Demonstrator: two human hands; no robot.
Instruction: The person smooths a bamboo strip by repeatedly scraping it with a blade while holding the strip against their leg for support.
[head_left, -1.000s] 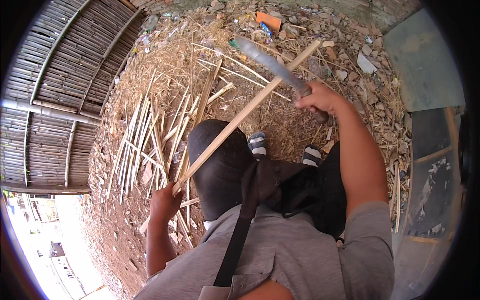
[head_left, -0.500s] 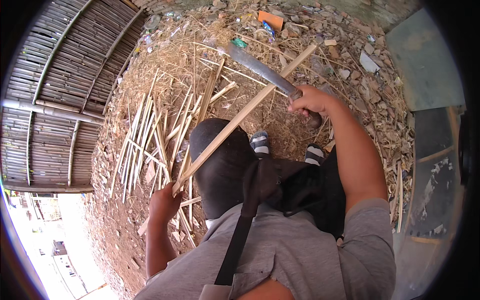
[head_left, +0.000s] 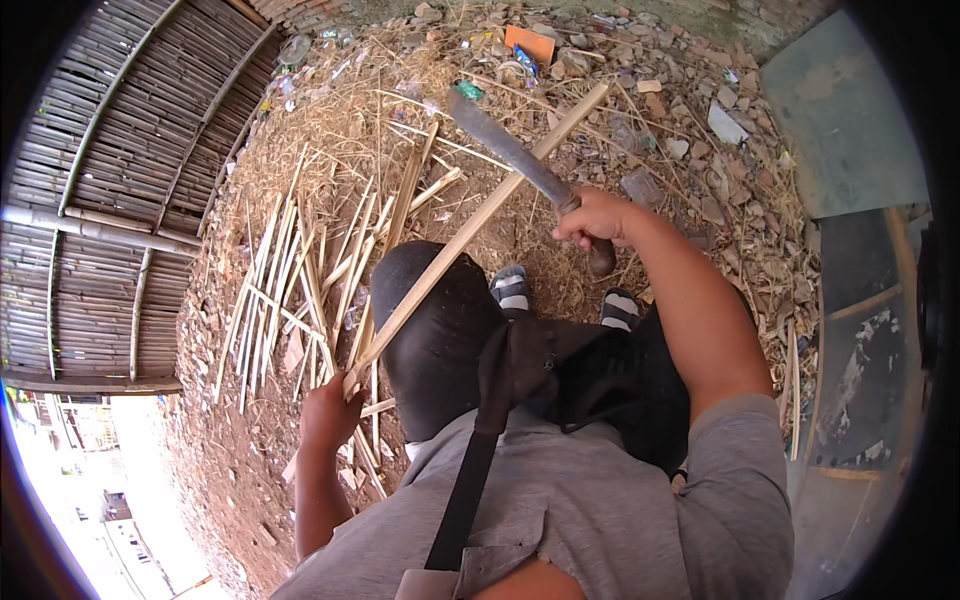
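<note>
My left hand [head_left: 331, 408] is closed round the near end of a long split bamboo strip [head_left: 462, 238]. The strip slants up and away to the right, passing over my dark-clad left knee [head_left: 440, 335]. In my right hand [head_left: 600, 222] is the handle of a machete [head_left: 508, 147], its long worn blade pointing to the far left. The blade crosses over the strip's upper half; whether it touches the wood I cannot tell. The rounded handle end shows below my right fist.
Several split bamboo strips [head_left: 270, 290] lie in a loose pile on the ground at my left. A bamboo slat wall [head_left: 120, 180] stands further left. Rubble and litter [head_left: 690, 130] cover the far right ground, near grey-green panels [head_left: 850, 120]. My sandalled foot [head_left: 511, 290] is beside the knee.
My right hand and the machete have shifted slightly left and nearer to me. The strip's far end has moved a little left; both grips stay the same.
</note>
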